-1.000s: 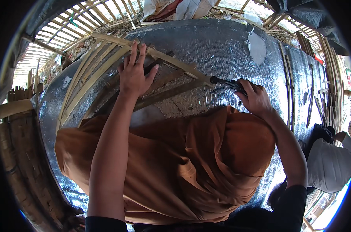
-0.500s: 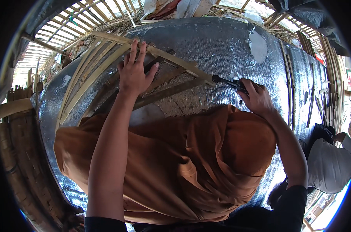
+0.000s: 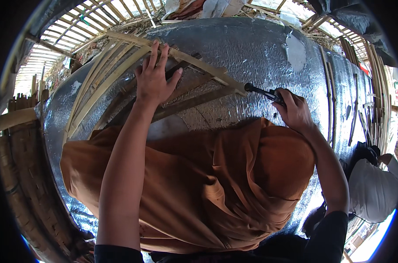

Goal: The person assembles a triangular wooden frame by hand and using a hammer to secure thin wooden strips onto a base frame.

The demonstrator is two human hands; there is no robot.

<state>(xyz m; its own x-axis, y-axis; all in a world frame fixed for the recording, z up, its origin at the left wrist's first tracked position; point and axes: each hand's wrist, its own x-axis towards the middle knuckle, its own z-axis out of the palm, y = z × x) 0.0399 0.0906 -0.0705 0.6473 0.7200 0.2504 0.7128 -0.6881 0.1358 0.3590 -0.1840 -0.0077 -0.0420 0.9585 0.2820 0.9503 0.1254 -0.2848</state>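
My left hand (image 3: 153, 81) lies flat with its fingers spread over a long bamboo slat (image 3: 199, 65), fingertips on its upper part. Several other bamboo slats (image 3: 107, 82) fan out beneath and beside it, forming an angled frame that meets near the slat's right end. My right hand (image 3: 295, 109) is closed around the handle of a black hammer-like tool (image 3: 261, 91). The tool's dark rounded head sits beside the slat's right end; whether it touches is unclear. Brown cloth (image 3: 199, 188) covers my lap and legs just below the slats.
I sit on a silvery foil sheet (image 3: 242, 44) with a torn pale patch (image 3: 296, 51). Thin strips (image 3: 329, 96) lie to the right. Dark bamboo poles (image 3: 25, 175) stand along the left. At the right edge is a person in grey clothing (image 3: 372, 188). Slatted bamboo walls (image 3: 93, 22) rise behind.
The tool's head has shifted slightly right and up at the slat's end, along with my right hand. My left hand keeps its place on the slat.
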